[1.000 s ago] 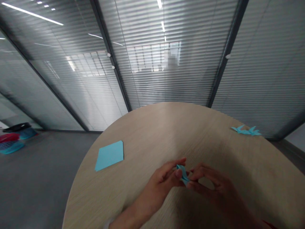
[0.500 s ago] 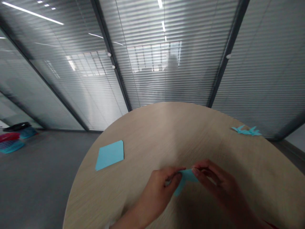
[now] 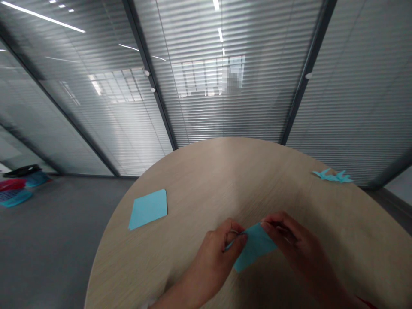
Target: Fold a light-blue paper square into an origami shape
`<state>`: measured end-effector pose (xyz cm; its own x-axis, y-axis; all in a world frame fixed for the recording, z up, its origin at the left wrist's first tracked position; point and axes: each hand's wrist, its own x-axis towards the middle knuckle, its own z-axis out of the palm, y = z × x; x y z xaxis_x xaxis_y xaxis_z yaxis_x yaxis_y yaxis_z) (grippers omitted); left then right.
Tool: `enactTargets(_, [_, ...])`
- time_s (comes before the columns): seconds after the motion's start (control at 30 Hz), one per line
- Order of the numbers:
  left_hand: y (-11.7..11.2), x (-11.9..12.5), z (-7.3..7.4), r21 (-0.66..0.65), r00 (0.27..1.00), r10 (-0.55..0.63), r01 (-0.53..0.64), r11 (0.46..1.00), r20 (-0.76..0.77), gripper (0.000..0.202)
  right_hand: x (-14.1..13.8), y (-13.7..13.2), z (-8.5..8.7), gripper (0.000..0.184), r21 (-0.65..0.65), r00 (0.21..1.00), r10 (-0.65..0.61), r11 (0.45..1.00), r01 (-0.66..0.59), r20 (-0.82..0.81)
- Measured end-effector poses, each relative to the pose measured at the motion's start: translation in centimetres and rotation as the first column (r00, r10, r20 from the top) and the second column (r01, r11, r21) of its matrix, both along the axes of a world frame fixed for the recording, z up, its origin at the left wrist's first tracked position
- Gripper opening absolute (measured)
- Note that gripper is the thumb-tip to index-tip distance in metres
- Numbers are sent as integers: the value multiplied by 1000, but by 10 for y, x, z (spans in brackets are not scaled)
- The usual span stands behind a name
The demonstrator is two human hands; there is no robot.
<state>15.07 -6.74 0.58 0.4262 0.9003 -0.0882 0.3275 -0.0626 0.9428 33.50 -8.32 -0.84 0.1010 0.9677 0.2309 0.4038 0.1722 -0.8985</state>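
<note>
A folded piece of light blue paper (image 3: pixel 254 247) is held just above the round wooden table (image 3: pixel 225 184), near its front edge. My left hand (image 3: pixel 215 257) pinches the paper's left edge between thumb and fingers. My right hand (image 3: pixel 292 246) pinches its upper right corner. The paper hangs as a flat pointed shape between the two hands, tip toward me.
A flat sheet of the same blue paper (image 3: pixel 148 209) lies on the table's left part. Folded blue paper figures (image 3: pixel 333 176) sit at the far right edge. Glass walls with blinds stand behind the table. Coloured baskets (image 3: pixel 14 189) rest on the grey floor at the far left.
The small folded bundle between my fingers has spread out into a wider flat shape. Both hands moved slightly apart and toward me.
</note>
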Motion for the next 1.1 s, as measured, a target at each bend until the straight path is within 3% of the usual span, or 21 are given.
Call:
enactTargets(0.33, [0, 1, 0, 68, 995, 63, -58, 996, -76, 19, 2, -1, -9, 15, 134, 988, 10, 991, -31, 153])
enactTargets(0.6, [0, 2, 2, 124, 984, 104, -86, 989, -146, 23, -3, -6, -6, 15, 382, 955, 57, 908, -170, 290])
enactTargets(0.83, [1, 1, -3, 172, 968, 125, -88, 981, -216, 28, 0, -8, -9, 13, 369, 922, 145, 885, -283, 359])
enactTargets(0.9, [2, 0, -2, 161, 981, 112, -86, 983, -159, 33, 1, -7, -8, 13, 326, 932, 133, 912, -248, 338])
enactTargets(0.97, [3, -1, 0, 100, 996, 89, -88, 991, -10, 37, 2, -5, -6, 14, 276, 959, 75, 949, -153, 275])
enactTargets(1.03, [4, -2, 1, -43, 979, 94, -87, 995, 183, 44, 3, -3, -4, 15, 194, 984, 25, 979, -60, 177])
enactTargets(1.1, [5, -3, 0, -255, 915, 95, 9, 967, 391, 47, 4, 0, -1, 18, 95, 998, 11, 995, -17, 64])
